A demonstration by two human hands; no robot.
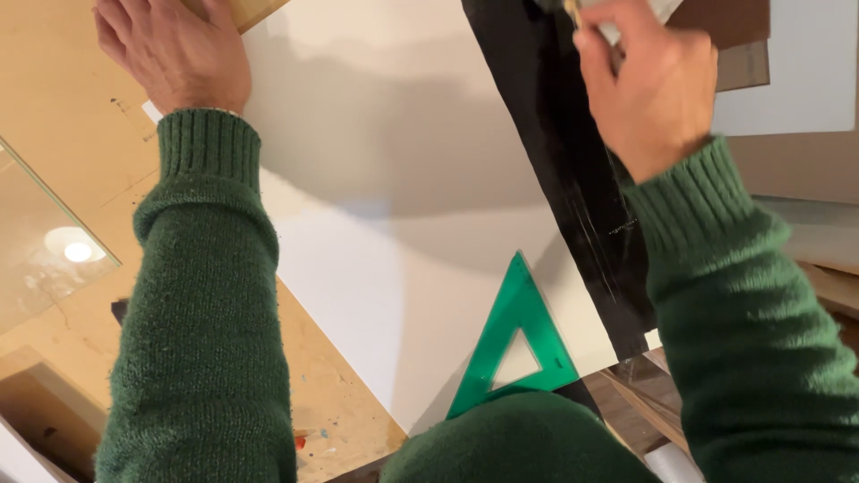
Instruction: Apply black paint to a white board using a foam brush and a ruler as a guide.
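Left hand (pixel 174 54): flat, open, pressing the white board's (pixel 394 206) far-left corner.
Right hand (pixel 649 85): closed on a thin tool (pixel 573 11) (kind unclear) over the black strip (pixel 573 188) along the board's right edge.
Risk: board may shift if pressure eases, spoiling the stroke.

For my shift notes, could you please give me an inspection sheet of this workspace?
Surface: wooden bench with paint flecks, under a white board.
Job's things: black strip lying on the board; a small tool in the right hand, mostly hidden.
Clutter: green set square on the board's near edge; glass pane at left.
Grips: left hand flat at the board's far corner; right hand closed on the tool over the strip.
Cables: nothing seen.
Surroundings: stacked boards at right.
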